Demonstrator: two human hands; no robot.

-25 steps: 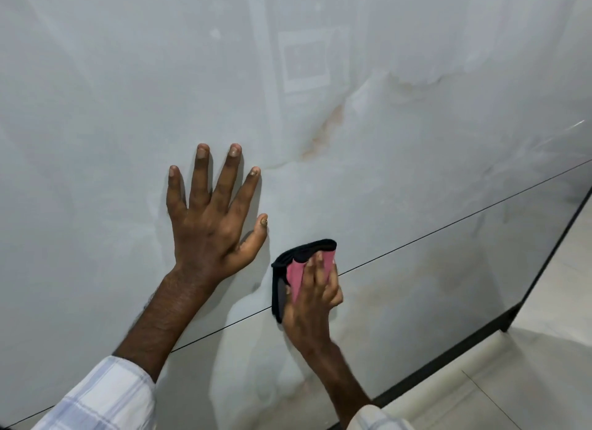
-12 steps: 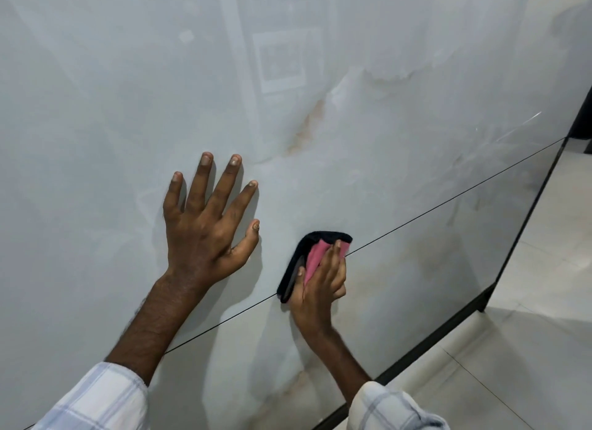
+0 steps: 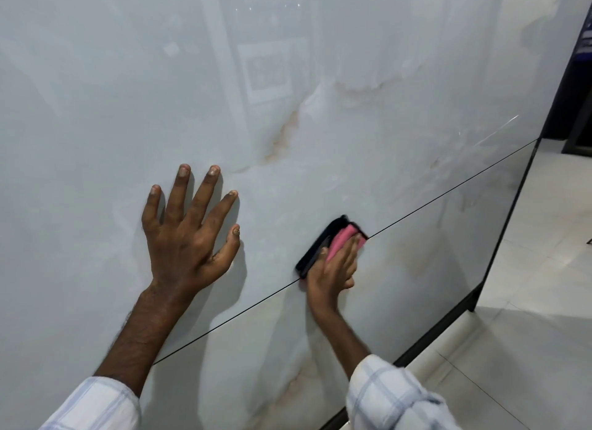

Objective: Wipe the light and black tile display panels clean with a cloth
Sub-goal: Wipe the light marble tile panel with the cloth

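A tall, glossy light marble tile panel [image 3: 336,93] fills most of the view, with a thin dark joint line [image 3: 448,195] running across it. My left hand [image 3: 189,234] lies flat on the upper tile with fingers spread. My right hand [image 3: 333,272] presses a folded pink and black cloth [image 3: 323,244] against the panel right on the joint line. Its fingers lie over the pink part, and the black edge shows to the left and above.
A black frame [image 3: 499,237] borders the panel's right and bottom edges. Pale floor tiles [image 3: 528,333] spread out to the right. A dark structure [image 3: 573,87] stands at the far upper right.
My right hand has slid the cloth to the right along the joint line. My left hand stays pressed flat on the upper tile. The view has swung right.
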